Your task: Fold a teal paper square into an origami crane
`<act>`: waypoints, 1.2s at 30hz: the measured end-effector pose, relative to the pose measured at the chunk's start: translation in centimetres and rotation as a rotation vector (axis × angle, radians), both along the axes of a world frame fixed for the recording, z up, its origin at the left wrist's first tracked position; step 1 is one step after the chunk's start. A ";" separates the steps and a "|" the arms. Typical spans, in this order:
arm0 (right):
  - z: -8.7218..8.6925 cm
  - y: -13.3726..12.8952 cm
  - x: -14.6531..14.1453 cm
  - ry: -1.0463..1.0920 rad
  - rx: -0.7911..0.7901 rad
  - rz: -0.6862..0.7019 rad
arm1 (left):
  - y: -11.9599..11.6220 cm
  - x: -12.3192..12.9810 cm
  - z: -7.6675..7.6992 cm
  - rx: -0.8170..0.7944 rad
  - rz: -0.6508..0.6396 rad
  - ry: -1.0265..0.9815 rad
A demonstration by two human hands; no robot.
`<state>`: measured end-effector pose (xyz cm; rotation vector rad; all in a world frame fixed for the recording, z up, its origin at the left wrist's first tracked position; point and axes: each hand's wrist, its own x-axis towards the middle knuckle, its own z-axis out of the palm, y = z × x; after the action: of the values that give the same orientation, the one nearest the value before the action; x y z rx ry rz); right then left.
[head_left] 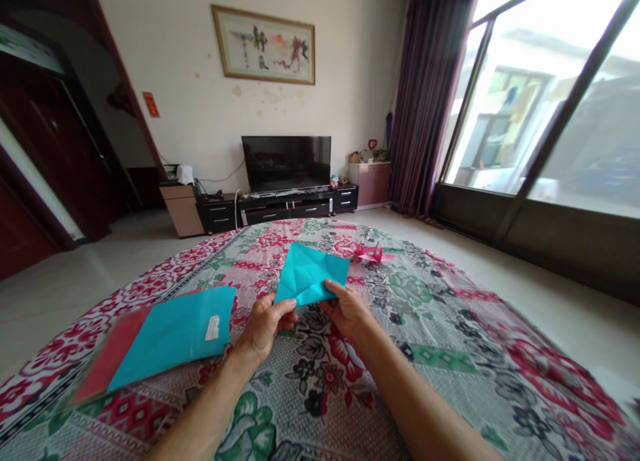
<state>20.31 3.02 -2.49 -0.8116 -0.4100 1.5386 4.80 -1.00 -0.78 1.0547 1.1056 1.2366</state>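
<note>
A creased square of turquoise origami paper [311,269] is held up over the patterned tablecloth, its far corner pointing away from me. My left hand [267,320] pinches the near left corner, thumb on top and fingers curled beneath. At the near right edge my right hand [347,308] grips the same paper, its thumb pressed on the upper face and the other fingers underneath. Fold lines cross the sheet's middle. The undersides of the paper and some fingertips are hidden.
Left of my hands lies a clear packet of turquoise and red paper [173,338]. Beyond the held sheet sit folded pink paper cranes [370,253]. All this is on a round table with a floral tablecloth [430,361]. A television [287,162] stands by the far wall.
</note>
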 end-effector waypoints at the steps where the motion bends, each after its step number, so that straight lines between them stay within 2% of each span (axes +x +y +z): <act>1: -0.1 0.0 0.0 0.005 0.004 0.009 | -0.1 0.0 0.1 0.018 -0.008 -0.004; 7: -0.1 0.0 0.4 0.039 0.031 0.052 | -0.4 0.0 0.3 0.100 -0.065 0.022; 14: -0.5 0.0 1.0 0.073 0.115 0.141 | -0.4 -0.3 0.0 0.100 -0.065 0.060; 20: -0.4 0.1 0.8 0.070 0.104 0.113 | -0.4 -0.3 -0.2 0.138 -0.078 0.122; 36: 0.2 0.0 0.4 0.082 0.063 0.063 | -0.7 0.1 0.5 0.210 -0.096 0.196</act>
<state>20.75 3.04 -2.31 -0.6900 -0.4249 1.6043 4.86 -1.75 -0.33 1.3967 1.0743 1.2100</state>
